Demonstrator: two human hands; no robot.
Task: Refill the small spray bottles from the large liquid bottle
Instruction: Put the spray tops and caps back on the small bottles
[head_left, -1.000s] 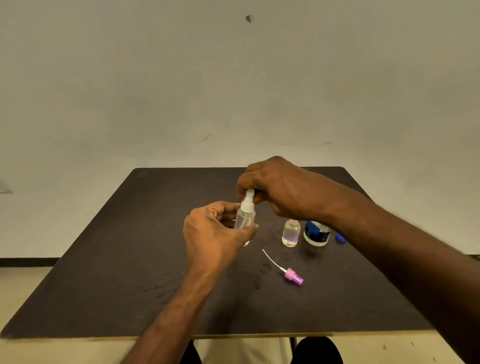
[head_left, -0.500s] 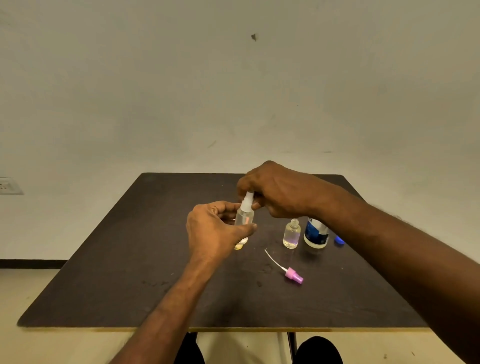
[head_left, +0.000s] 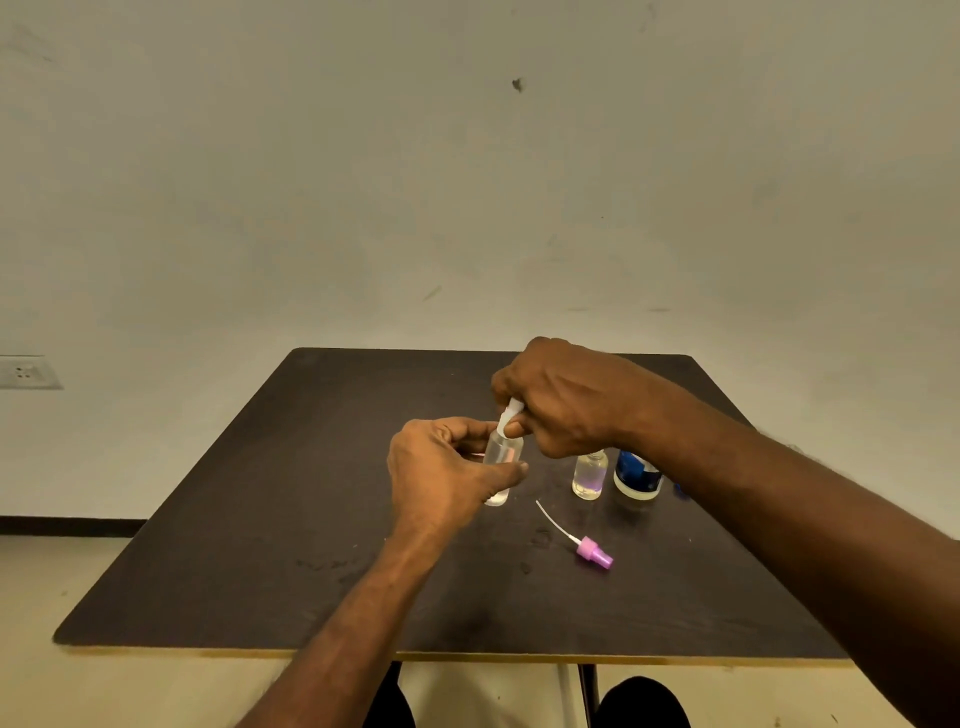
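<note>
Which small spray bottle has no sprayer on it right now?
The small bottle standing on the table, beside the large blue-labelled bottle; its neck is open. The one held in both hands has a white sprayer on top.

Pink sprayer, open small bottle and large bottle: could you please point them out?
pink sprayer (head_left: 594, 554): head view, on its pink head.
open small bottle (head_left: 588, 477): head view, on its clear body.
large bottle (head_left: 637, 474): head view, on its blue label.

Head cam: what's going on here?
A person is working on a small clear spray bottle over the dark table. The left hand grips its body; the right hand pinches its white sprayer top. A second small bottle stands open beside the large blue-labelled bottle. Its pink sprayer lies loose on the table.
</note>
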